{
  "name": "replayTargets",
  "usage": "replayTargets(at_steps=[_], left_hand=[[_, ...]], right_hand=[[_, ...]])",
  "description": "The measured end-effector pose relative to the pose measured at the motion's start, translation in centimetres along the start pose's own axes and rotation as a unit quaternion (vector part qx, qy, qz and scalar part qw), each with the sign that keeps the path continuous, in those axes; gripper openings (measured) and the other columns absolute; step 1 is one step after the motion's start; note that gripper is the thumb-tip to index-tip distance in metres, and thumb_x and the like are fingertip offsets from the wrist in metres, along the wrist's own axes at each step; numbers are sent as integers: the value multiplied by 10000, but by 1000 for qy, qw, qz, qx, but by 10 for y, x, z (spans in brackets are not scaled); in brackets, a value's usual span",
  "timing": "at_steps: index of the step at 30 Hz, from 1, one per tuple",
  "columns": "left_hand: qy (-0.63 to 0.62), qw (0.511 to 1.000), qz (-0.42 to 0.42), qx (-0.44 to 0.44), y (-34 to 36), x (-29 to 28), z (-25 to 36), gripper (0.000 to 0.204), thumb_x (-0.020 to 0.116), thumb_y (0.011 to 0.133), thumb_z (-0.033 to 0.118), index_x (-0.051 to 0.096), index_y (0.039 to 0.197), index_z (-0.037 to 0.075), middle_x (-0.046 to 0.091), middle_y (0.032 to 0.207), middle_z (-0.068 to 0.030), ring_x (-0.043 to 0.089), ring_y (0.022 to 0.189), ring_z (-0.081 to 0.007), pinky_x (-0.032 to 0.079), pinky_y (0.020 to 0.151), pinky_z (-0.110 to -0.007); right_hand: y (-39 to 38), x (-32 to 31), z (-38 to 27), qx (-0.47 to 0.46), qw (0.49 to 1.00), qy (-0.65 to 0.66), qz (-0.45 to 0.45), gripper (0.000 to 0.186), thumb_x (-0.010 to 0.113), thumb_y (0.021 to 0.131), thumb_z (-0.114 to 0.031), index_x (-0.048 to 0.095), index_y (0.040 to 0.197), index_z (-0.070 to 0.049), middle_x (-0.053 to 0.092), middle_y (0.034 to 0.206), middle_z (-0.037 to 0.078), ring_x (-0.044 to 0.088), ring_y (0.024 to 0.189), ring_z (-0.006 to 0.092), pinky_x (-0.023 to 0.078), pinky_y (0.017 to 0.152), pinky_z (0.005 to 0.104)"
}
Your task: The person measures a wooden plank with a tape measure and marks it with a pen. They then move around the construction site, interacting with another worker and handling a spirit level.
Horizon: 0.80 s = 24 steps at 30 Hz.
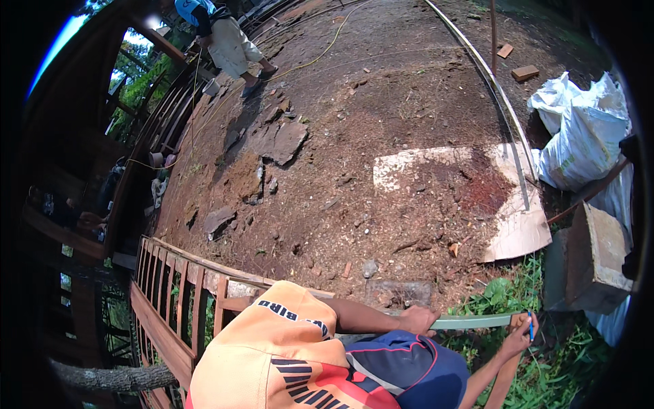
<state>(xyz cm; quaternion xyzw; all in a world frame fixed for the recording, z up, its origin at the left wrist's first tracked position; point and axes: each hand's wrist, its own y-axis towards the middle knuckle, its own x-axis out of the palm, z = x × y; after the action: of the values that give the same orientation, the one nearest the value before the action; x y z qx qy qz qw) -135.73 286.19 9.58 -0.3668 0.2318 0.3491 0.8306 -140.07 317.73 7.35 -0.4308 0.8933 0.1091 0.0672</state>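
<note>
My left hand (417, 319) reaches from an orange sleeve and is closed on the near end of a pale green flat strip (471, 322). The strip runs to the right, past my knee in dark blue shorts (409, 365). Beside its far end, my right hand (516, 339) pinches a slim blue pen (531, 326), held nearly upright. A brown wooden piece (503, 383) lies beneath my right wrist, and its upper end is close to the strip's end. My palms and some fingers are hidden.
A slatted wooden frame (178, 279) stands at left. Bare soil holds broken slabs (283, 142) and a cardboard sheet (514, 238). White sacks (579, 129) and a box-like block (599, 252) stand at right. Another person (228, 42) stands at the far left.
</note>
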Motion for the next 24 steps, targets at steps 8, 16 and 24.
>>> replayTargets(at_steps=[8, 16, 24], left_hand=[[-4, 1000, -13, -27, -3, -2, 2, 499, 674, 850, 361, 550, 1131, -32, 643, 1088, -228, 636, 1054, -405, 507, 910, -494], [-15, 998, -14, -60, 0, 7, -1, 463, 681, 831, 349, 571, 1087, -20, 651, 1054, -219, 642, 1044, -390, 492, 920, -488], [-29, 995, 74, -56, 0, 18, -6, 454, 736, 775, 394, 679, 974, -10, 706, 910, -214, 701, 907, -395, 553, 836, -481]], right_hand=[[22, -6, -6, 83, 996, -43, 14, 332, 518, 1071, -291, 611, 1253, -29, 718, 1073, 109, 646, 900, 160, 518, 729, 269], [28, -9, 19, -30, 988, -149, -5, 276, 589, 1040, -245, 687, 1146, -11, 721, 1043, 120, 679, 894, 193, 564, 762, 315], [104, 46, -40, -277, 869, -205, -355, 150, 549, 1018, -63, 620, 1105, 37, 660, 972, 198, 638, 901, 352, 503, 802, 397]])
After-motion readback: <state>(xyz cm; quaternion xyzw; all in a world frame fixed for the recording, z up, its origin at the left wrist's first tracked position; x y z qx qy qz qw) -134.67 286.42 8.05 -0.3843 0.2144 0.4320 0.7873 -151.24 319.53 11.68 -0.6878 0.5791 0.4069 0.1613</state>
